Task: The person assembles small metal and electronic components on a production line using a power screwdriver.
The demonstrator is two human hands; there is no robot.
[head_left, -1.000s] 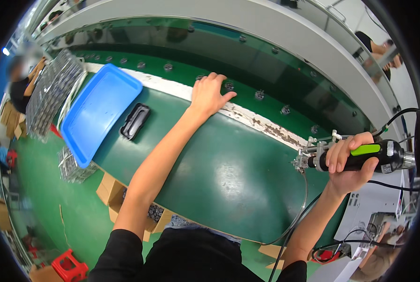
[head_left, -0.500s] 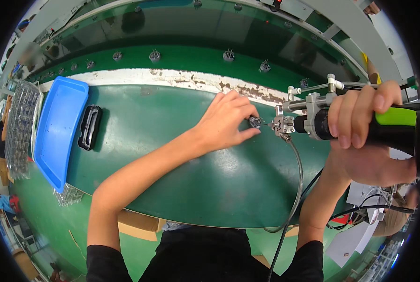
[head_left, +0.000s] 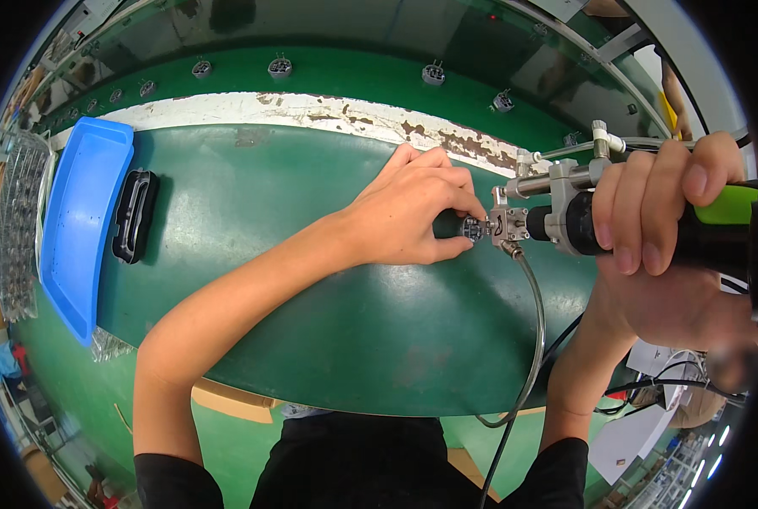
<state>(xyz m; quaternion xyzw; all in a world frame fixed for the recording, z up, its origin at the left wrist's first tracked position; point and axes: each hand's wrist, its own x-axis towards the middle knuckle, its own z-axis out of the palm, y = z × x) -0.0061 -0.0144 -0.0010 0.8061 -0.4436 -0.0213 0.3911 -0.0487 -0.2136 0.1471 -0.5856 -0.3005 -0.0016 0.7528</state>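
Note:
Between thumb and fingers, my left hand (head_left: 421, 208) pinches a small round grey part (head_left: 473, 229) just over the green mat (head_left: 336, 331). My right hand (head_left: 659, 212) is wrapped round the black and green grip of a power screwdriver (head_left: 578, 222), held sideways with its metal nose pointing left. The nose meets the round part, or nearly so; the exact contact is too small to make out. A clear hose (head_left: 542, 331) hangs from the nose and curves down across the mat.
At the left lie a blue tray (head_left: 80, 229), a black oblong holder (head_left: 134, 216) and clear plastic trays (head_left: 18, 225). Beyond a chipped white ledge (head_left: 311, 110), several similar round parts (head_left: 280, 68) stand on a green strip. Cables (head_left: 667, 382) and white sheets (head_left: 620, 445) are at right.
The round part in my left hand has come up against the screwdriver's nose, closing the gap. Parts on the far green strip have shifted in view, and the whole view has turned slightly.

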